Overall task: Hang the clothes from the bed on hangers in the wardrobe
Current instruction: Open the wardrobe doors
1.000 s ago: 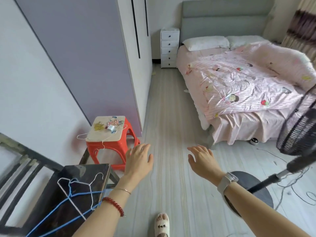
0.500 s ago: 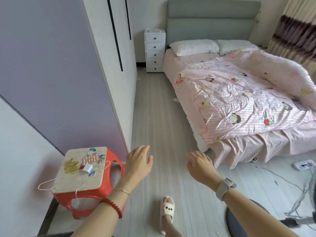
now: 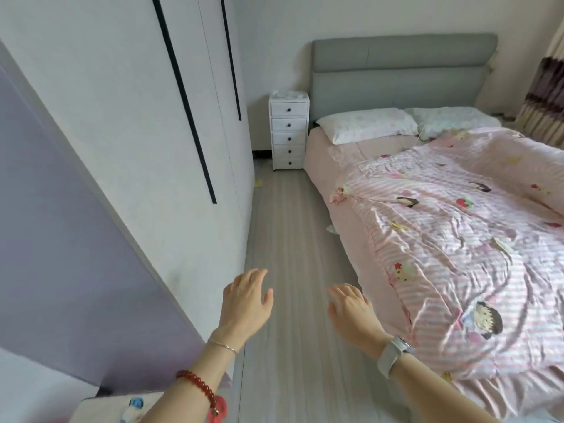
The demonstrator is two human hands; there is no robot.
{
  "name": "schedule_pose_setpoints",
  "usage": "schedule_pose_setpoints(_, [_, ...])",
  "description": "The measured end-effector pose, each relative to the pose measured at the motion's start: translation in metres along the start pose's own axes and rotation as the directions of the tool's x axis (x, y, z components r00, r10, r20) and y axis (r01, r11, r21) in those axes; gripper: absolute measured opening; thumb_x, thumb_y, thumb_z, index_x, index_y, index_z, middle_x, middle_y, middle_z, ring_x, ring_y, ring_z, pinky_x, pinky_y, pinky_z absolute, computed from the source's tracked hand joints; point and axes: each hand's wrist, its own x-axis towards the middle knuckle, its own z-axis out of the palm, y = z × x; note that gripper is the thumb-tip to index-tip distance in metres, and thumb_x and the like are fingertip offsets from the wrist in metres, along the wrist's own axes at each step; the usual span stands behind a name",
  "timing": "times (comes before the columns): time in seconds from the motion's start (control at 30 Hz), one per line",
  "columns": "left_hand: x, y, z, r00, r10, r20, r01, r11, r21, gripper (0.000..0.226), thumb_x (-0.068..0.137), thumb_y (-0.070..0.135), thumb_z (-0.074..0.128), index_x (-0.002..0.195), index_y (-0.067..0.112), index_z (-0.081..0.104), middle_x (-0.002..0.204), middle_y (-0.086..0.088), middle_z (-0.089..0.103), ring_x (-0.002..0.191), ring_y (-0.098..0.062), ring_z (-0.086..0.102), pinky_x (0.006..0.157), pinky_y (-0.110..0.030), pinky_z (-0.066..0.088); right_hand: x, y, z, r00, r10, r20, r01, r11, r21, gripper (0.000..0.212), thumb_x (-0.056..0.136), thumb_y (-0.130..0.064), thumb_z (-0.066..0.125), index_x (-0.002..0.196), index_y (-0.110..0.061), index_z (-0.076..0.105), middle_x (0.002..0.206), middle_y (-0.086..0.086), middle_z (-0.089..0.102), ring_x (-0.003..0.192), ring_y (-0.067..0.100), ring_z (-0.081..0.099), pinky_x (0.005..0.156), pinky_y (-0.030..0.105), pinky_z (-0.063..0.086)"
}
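Hovering over the floor (image 3: 293, 239), the left hand (image 3: 245, 303) and right hand (image 3: 351, 309) spread loosely, holding nothing.

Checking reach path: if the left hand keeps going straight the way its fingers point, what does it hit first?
Likely nothing nearby: the left hand points up the bare floor between wardrobe and bed, towards the white drawer unit. Depth is unclear.
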Motion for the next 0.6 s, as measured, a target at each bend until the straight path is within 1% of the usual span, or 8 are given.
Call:
schedule_pose_setpoints(0.07, [0.038, -0.008, 0.006, 0.999, -0.022, 0.026, 0.022, 1.000, -0.011, 0.044, 0.095, 0.031, 0.039, 0.136, 0.017, 0.038, 0.141, 0.004, 0.040, 0.129, -0.016, 0.038, 0.103, -0.030, 0.030, 0.043, 0.000, -0.004, 1.000, -0.009, 0.015, 0.009, 1.000, 0.001, 0.026, 0.093, -0.020, 0.031, 0.112, -0.015, 0.048, 0.130, 0.002, 0.047, 0.130, 0.023, 0.031, 0.105, 0.036, 0.027])
schedule_pose_setpoints(0.1, [0.059, -0.012, 0.009, 0.999, -0.028, 0.031, 0.029, 0.999, -0.018, 0.044, 0.095, 0.032, 0.039, 0.137, 0.017, 0.037, 0.142, 0.004, 0.039, 0.129, -0.016, 0.037, 0.103, -0.030, 0.029, 0.065, 0.001, -0.006, 1.000, -0.010, 0.021, 0.010, 1.000, 0.006, 0.024, 0.093, -0.020, 0.031, 0.109, -0.016, 0.048, 0.129, 0.002, 0.047, 0.129, 0.024, 0.032, 0.105, 0.036, 0.027])
schedule_pose_setpoints(0.2, [0.128, -0.023, 0.016, 0.999, -0.036, 0.039, 0.038, 0.999, -0.033, 0.045, 0.096, 0.032, 0.039, 0.138, 0.018, 0.036, 0.142, 0.004, 0.038, 0.129, -0.016, 0.037, 0.104, -0.030, 0.029, 0.135, 0.005, -0.017, 1.000, -0.021, 0.023, 0.020, 1.000, 0.019, 0.037, 0.096, -0.022, 0.029, 0.129, -0.016, 0.043, 0.138, 0.000, 0.041, 0.134, 0.021, 0.026, 0.109, 0.036, 0.022])
schedule_pose_setpoints(0.27, [0.178, -0.030, 0.019, 0.998, -0.042, 0.039, 0.044, 0.999, -0.033, 0.045, 0.096, 0.032, 0.038, 0.138, 0.018, 0.035, 0.142, 0.005, 0.039, 0.129, -0.016, 0.038, 0.104, -0.030, 0.030, 0.185, 0.006, -0.027, 1.000, -0.026, 0.014, 0.026, 0.999, 0.019, 0.040, 0.096, -0.022, 0.029, 0.135, -0.018, 0.039, 0.142, -0.001, 0.039, 0.136, 0.019, 0.025, 0.112, 0.036, 0.020])
schedule_pose_setpoints(0.4, [0.273, -0.037, 0.021, 0.998, -0.042, 0.043, 0.044, 0.998, -0.039, 0.044, 0.095, 0.032, 0.039, 0.137, 0.019, 0.037, 0.140, 0.005, 0.041, 0.126, -0.016, 0.040, 0.101, -0.030, 0.031, 0.271, 0.007, -0.051, 0.999, -0.001, 0.033, 0.000, 0.999, 0.040, 0.041, 0.096, -0.022, 0.029, 0.136, -0.018, 0.039, 0.143, -0.001, 0.038, 0.136, 0.019, 0.025, 0.113, 0.036, 0.019])
schedule_pose_setpoints(0.6, [0.399, -0.034, 0.027, 0.998, -0.015, 0.065, 0.018, 0.999, -0.035, 0.043, 0.096, 0.031, 0.037, 0.137, 0.019, 0.035, 0.140, 0.006, 0.040, 0.128, -0.015, 0.037, 0.102, -0.030, 0.027, 0.382, 0.021, -0.079, 1.000, 0.007, -0.008, -0.006, 0.998, 0.056, 0.039, 0.096, -0.022, 0.030, 0.133, -0.017, 0.042, 0.140, 0.000, 0.042, 0.133, 0.019, 0.029, 0.110, 0.034, 0.022])
